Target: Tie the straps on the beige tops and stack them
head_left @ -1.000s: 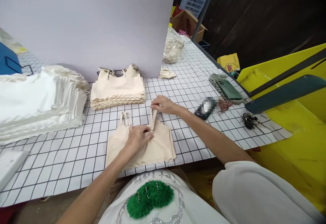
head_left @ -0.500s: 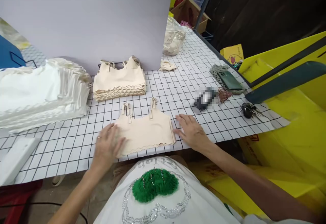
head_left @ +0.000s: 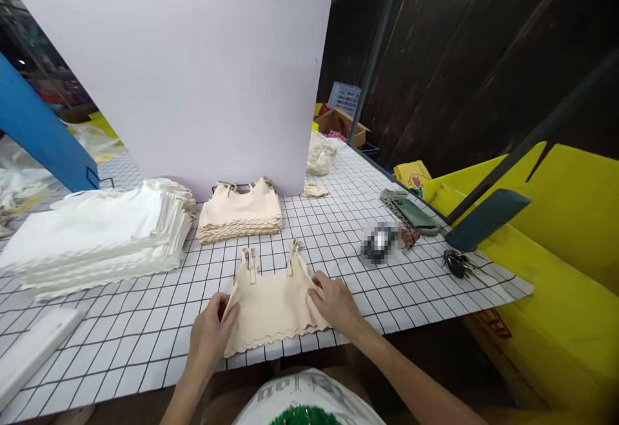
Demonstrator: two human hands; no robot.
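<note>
A beige crop top [head_left: 275, 302] with two straps lies flat near the front edge of the grid-patterned table [head_left: 348, 244]. My left hand [head_left: 210, 331] pinches its left side edge, fingers curled over the cloth. My right hand [head_left: 336, 302] grips its right side edge in the same way. Behind it sits a neat stack of beige tops [head_left: 240, 215] against the white board [head_left: 193, 83].
A larger stack of white garments [head_left: 97, 238] lies at the left. A white flat thing [head_left: 33, 347] is at the front left. A green phone case [head_left: 411, 212], a dark blurred item [head_left: 380, 244] and keys [head_left: 457, 264] lie right. A yellow bin [head_left: 556, 264] borders the table's right.
My hands left the strap, slid out flat to both sides of the top, then closed in on its two side edges. The view has tilted upward.
</note>
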